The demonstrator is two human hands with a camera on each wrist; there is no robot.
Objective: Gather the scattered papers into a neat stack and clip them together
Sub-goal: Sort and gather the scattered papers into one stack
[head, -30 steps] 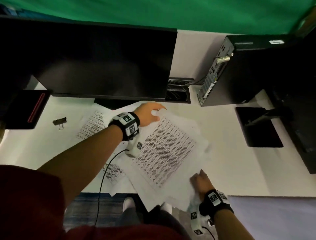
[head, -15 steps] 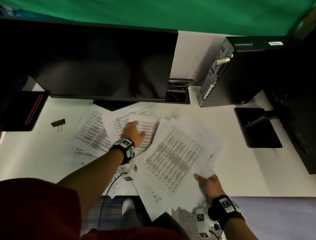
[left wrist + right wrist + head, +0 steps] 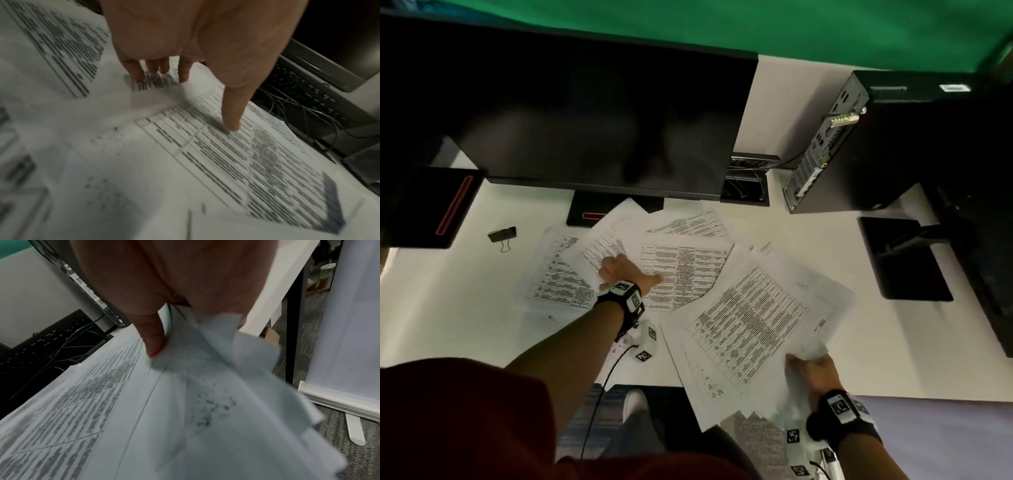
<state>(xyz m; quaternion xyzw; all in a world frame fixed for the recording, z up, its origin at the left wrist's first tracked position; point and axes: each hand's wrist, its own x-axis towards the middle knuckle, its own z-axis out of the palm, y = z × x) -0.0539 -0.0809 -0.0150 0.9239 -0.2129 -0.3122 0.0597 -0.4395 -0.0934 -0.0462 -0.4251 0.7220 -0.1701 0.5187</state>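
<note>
Several printed sheets [image 3: 681,274] lie scattered and overlapping on the white table [image 3: 448,308] in front of the monitor. My left hand [image 3: 626,270] rests on them with straight fingers; in the left wrist view its fingertips [image 3: 183,76] and thumb touch the loose sheets [image 3: 216,154]. My right hand [image 3: 811,368] grips the near right corner of a fanned bundle of papers [image 3: 750,318], which overhangs the table's front edge. In the right wrist view the thumb [image 3: 154,340] pinches the bundle [image 3: 164,402] from above. A black binder clip [image 3: 502,235] lies alone at the far left.
A dark monitor [image 3: 599,130] stands behind the papers, its base [image 3: 589,214] touching the far sheets. A computer tower [image 3: 876,144] stands at the back right, a black stand base [image 3: 904,260] on the right, and a cable box [image 3: 748,181] between them. Another black base [image 3: 431,205] sits far left.
My left hand left the bundle's far edge, moved left and came down onto the loose sheets. My right hand drew the bundle to the right, uncovering more sheets.
</note>
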